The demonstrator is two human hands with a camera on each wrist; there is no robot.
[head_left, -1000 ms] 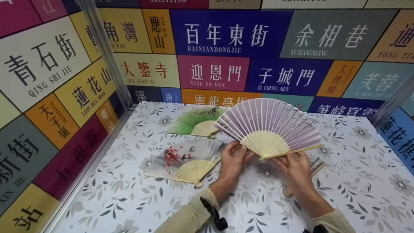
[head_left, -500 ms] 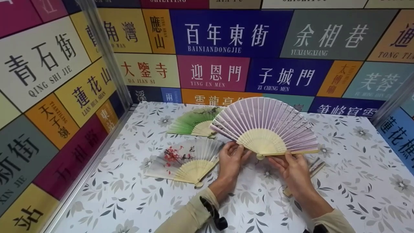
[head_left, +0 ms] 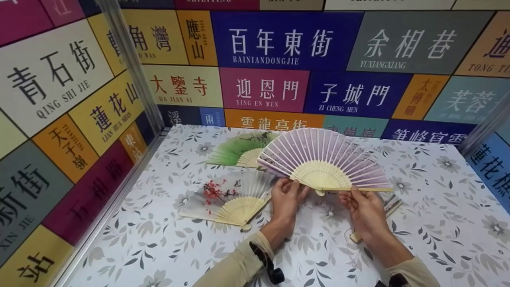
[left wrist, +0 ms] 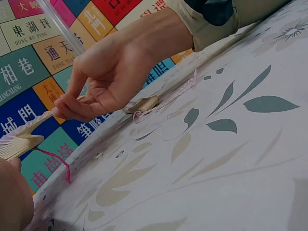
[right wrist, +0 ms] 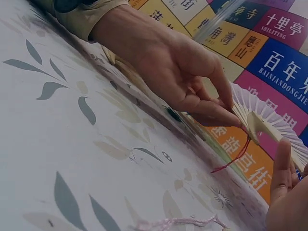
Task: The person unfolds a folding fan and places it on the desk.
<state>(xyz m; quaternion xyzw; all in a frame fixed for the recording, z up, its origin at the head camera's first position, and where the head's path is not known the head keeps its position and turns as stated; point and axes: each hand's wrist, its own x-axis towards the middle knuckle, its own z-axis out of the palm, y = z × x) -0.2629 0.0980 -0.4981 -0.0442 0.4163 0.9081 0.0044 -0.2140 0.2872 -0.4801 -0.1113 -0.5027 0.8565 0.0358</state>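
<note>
A spread lilac folding fan (head_left: pixel 330 145) with pale wooden ribs is held up over the table, leaning back, its pivot toward me. My left hand (head_left: pixel 285 209) pinches its left side between thumb and fingers. At the right outer stick, my right hand (head_left: pixel 368 211) grips with thumb in front and fingers behind. A short red cord (left wrist: pixel 61 160) hangs from the pivot in the left wrist view. The right wrist view shows the fan's ribs (right wrist: pixel 264 127) nearly edge-on between both hands. Part of the lower fan edge is hidden by my fingers.
Left of my hands lies a spread grey-white fan (head_left: pixel 247 191) with red blossoms. Behind it is a spread green fan (head_left: pixel 227 149), partly covered by the lilac one. A narrow folded fan (head_left: pixel 393 208) lies partly behind my right hand. Patterned walls (head_left: pixel 263 89) border the flower-print table (head_left: pixel 159 239).
The lilac fan has shifted slightly left, then dipped and leaned further back, its lower right stick now closer to level. Both hands keep hold of it. The other fans stay put.
</note>
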